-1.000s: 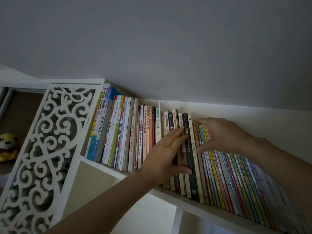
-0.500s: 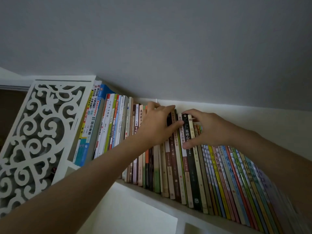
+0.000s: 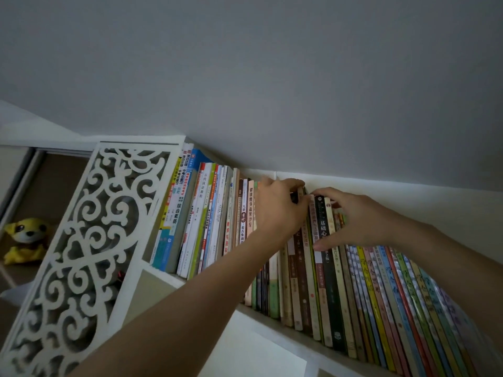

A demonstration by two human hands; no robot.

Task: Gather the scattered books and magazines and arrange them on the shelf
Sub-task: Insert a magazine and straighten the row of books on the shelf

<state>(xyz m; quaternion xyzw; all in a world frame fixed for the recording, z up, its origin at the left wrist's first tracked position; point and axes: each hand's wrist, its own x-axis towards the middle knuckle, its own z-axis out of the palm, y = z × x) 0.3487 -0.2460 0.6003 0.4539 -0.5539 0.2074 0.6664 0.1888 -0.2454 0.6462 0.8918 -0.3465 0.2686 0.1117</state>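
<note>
The left hand (image 3: 277,210) is curling its fingers over the tops of the upright books (image 3: 296,268) mid-row, while the right hand (image 3: 351,219) is pinching a dark-spined book (image 3: 326,257) just beside it, thumb on the spine. Both are reaching among the packed row standing on the white shelf (image 3: 272,319).
</note>
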